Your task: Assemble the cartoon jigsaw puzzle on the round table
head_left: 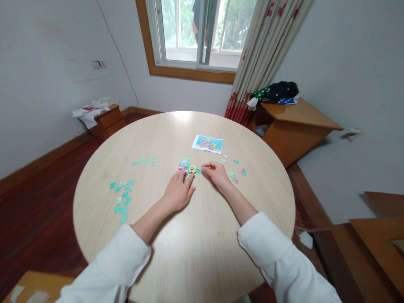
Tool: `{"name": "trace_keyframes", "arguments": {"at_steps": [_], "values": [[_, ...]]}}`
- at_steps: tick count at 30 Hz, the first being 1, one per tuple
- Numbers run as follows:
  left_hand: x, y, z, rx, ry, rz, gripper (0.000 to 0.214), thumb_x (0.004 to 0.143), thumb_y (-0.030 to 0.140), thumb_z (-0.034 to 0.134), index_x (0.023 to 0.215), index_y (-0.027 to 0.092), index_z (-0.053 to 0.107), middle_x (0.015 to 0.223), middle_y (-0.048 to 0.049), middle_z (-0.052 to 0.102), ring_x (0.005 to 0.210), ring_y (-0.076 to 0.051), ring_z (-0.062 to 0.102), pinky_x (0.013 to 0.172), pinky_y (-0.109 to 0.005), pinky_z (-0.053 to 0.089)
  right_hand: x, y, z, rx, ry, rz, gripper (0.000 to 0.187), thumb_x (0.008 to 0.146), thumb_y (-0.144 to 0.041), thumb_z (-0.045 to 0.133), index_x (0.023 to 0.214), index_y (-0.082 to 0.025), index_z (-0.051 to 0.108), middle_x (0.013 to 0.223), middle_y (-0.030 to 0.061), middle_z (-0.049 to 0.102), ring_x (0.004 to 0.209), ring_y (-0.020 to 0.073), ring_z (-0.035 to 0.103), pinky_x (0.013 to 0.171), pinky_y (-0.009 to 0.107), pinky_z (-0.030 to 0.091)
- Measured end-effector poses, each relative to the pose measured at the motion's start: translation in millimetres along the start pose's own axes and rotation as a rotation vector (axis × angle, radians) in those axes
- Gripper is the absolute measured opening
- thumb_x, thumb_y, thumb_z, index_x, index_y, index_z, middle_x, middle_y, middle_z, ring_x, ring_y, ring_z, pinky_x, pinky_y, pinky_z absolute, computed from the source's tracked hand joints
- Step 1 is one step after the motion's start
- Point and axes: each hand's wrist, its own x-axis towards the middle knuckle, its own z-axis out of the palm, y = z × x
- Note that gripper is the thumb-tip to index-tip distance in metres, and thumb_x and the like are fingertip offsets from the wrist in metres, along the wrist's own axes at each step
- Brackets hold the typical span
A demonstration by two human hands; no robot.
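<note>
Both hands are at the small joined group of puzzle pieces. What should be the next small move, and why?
Probably the right hand should press its pinched piece onto the right edge of the joined cluster. Its fingertips sit just beside that edge, while the left hand lies flat against the cluster, seemingly steadying it.

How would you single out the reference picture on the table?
Start at the round wooden table. Past both hands, toward the window side, a small rectangular card lies flat, apart from everything else. It is the only whole printed sheet: the rest are loose teal pieces and the small joined cluster at the fingertips.
</note>
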Motion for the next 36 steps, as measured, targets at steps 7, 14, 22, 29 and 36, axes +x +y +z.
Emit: {"name": "trace_keyframes", "arguments": {"at_steps": [7, 14, 22, 29, 36], "values": [[-0.5, 0.1, -2.2, -0.021, 0.012, -0.004, 0.042, 0.090, 0.029, 0.043, 0.129, 0.016, 0.049, 0.126, -0.0175, 0.049, 0.118, -0.030, 0.045, 0.101, -0.048, 0.036, -1.2, -1.3, 0.4, -0.001, -0.014, -0.004, 0.022, 0.052, -0.034, 0.071, 0.064, -0.017, 0.063, 0.059, -0.0017, 0.060, 0.058, 0.0118, 0.051, 0.062, 0.028, 0.040], [-2.4, 1.7, -3.8, -0.042, 0.057, 0.005, 0.035, 0.090, 0.026, 0.042, 0.120, 0.015, 0.056, 0.124, -0.0164, 0.051, 0.114, -0.029, 0.047, 0.101, -0.048, 0.037, -0.8, -0.6, -0.2, -0.001, -0.028, 0.000, 0.022, 0.052, -0.033, 0.071, 0.065, -0.017, 0.063, 0.059, -0.0020, 0.060, 0.058, 0.0115, 0.050, 0.062, 0.028, 0.040], [3.5, -9.5, 3.6, -0.140, 0.181, -0.027, 0.032, 0.088, 0.023, 0.042, 0.112, 0.014, 0.061, 0.115, -0.0152, 0.058, 0.109, -0.027, 0.053, 0.099, -0.045, 0.042, -1.4, -0.7, -1.1, -0.006, -0.041, 0.004, 0.025, 0.051, -0.035, 0.072, 0.065, -0.017, 0.063, 0.059, -0.0023, 0.059, 0.057, 0.0112, 0.050, 0.062, 0.027, 0.039], [7.6, -18.8, -7.1, -0.114, 0.236, -0.125, 0.031, 0.088, 0.018, 0.036, 0.102, 0.014, 0.064, 0.111, -0.0145, 0.062, 0.105, -0.026, 0.056, 0.095, -0.043, 0.044, -1.4, -1.3, -2.6, -0.050, -0.054, -0.010, 0.026, 0.053, -0.038, 0.071, 0.067, -0.017, 0.063, 0.060, -0.0014, 0.060, 0.059, 0.0121, 0.051, 0.062, 0.028, 0.040], [9.7, -26.5, -22.2, -0.089, 0.186, -0.277, 0.023, 0.085, 0.018, 0.037, 0.085, 0.015, 0.060, 0.095, -0.0129, 0.062, 0.093, -0.025, 0.058, 0.086, -0.039, 0.044, -2.1, -1.5, -2.4, -0.058, -0.062, -0.016, 0.025, 0.053, -0.037, 0.070, 0.066, -0.017, 0.063, 0.060, -0.0013, 0.060, 0.059, 0.0118, 0.051, 0.062, 0.028, 0.040]]}}
